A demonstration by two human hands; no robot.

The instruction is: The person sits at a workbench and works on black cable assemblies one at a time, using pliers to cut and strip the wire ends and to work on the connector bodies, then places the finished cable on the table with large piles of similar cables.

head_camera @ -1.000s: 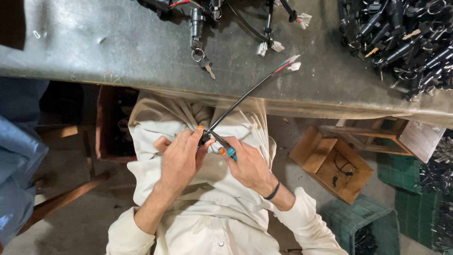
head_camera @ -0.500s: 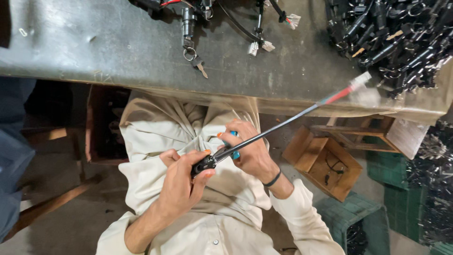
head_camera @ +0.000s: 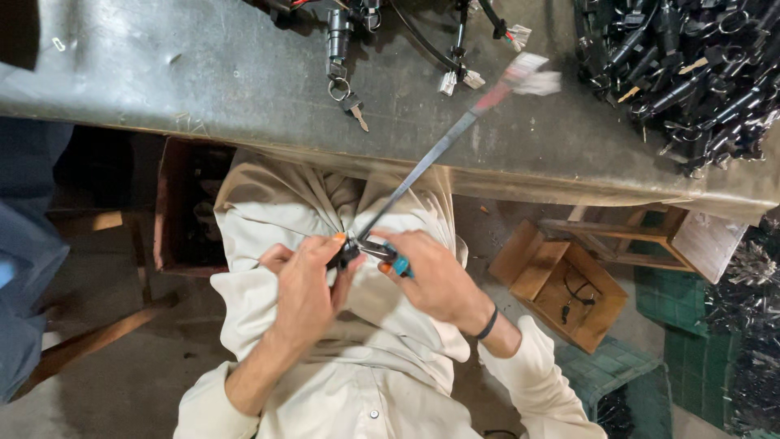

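Note:
My left hand (head_camera: 305, 289) grips the black end of a long sheathed cable (head_camera: 422, 162) over my lap. The cable slants up and right across the table edge to a blurred white connector with red wires (head_camera: 530, 75). My right hand (head_camera: 435, 276) holds pliers with blue handles (head_camera: 390, 256), their jaws at the cable's black end, right beside my left fingers. Both hands sit close together above my cream-coloured clothing.
A grey metal table (head_camera: 203, 73) spans the top. On it lie an ignition lock with keys (head_camera: 340, 57), a wire harness (head_camera: 455, 49) and a heap of black parts (head_camera: 682, 65). An open wooden box (head_camera: 561, 284) and green crates (head_camera: 691, 358) stand on the floor. Another person's blue clothing (head_camera: 24, 244) is at left.
The cable's far end has swung left and up over the table. My hands have stayed together at its black end, with the pliers still on it.

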